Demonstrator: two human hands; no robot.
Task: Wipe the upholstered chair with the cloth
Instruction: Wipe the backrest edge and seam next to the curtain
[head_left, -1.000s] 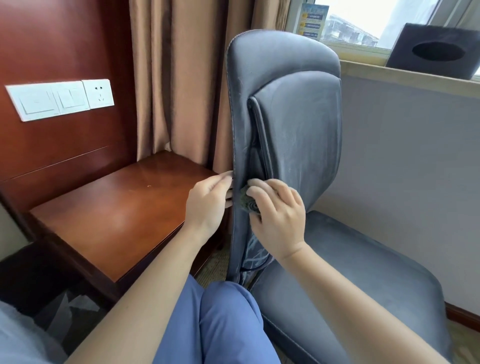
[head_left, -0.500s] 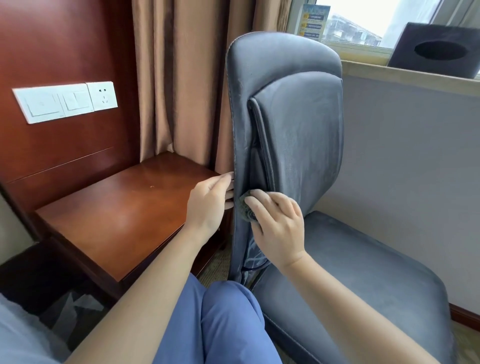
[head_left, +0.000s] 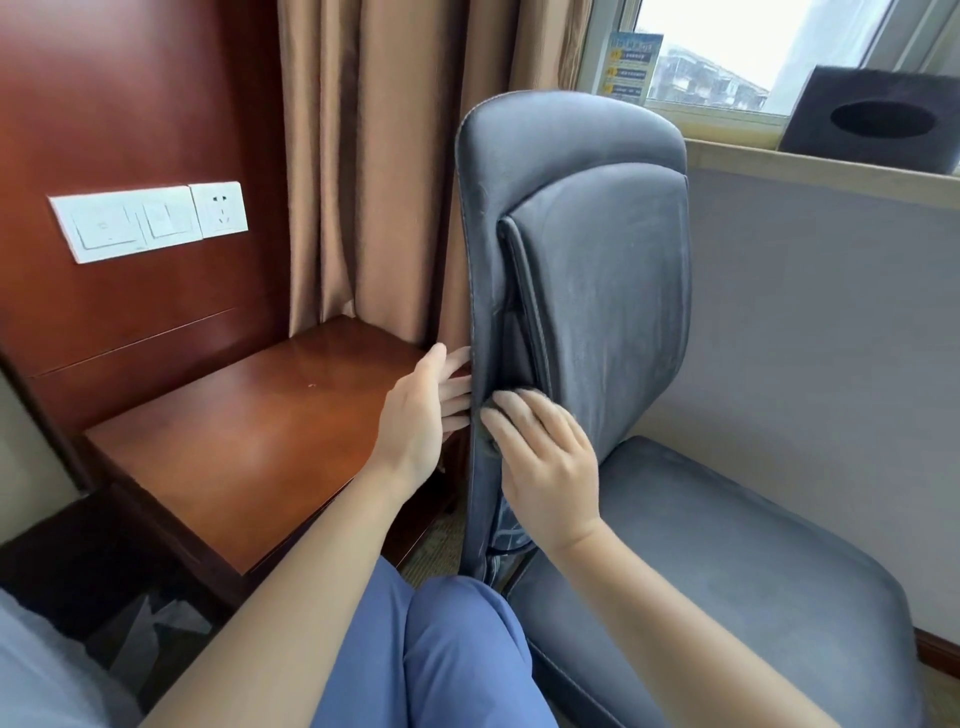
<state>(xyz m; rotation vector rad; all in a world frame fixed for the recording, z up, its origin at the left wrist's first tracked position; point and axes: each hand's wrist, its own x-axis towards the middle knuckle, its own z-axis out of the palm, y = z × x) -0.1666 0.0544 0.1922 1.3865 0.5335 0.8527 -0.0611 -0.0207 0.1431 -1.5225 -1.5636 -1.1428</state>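
The grey-blue upholstered chair (head_left: 597, 270) stands side-on before me, its tall backrest in the middle and its seat (head_left: 727, 561) to the lower right. My left hand (head_left: 426, 410) lies flat against the backrest's outer left edge, fingers spread behind the seam. My right hand (head_left: 545, 457) presses a dark grey cloth (head_left: 522, 391) into the groove between the backrest frame and its inner cushion. Only a small dark bunch of the cloth shows above and under my fingers; the rest is hidden by the hand.
A low reddish wooden table (head_left: 249, 447) stands left of the chair, against a wood panel with white switches (head_left: 150, 221). Brown curtains (head_left: 374, 166) hang behind. A dark tissue box (head_left: 878, 122) sits on the window sill. My blue-clad knee (head_left: 441, 654) is below.
My right hand with the cloth has slid a little up along the backrest groove. The left hand has stayed on the backrest's edge.
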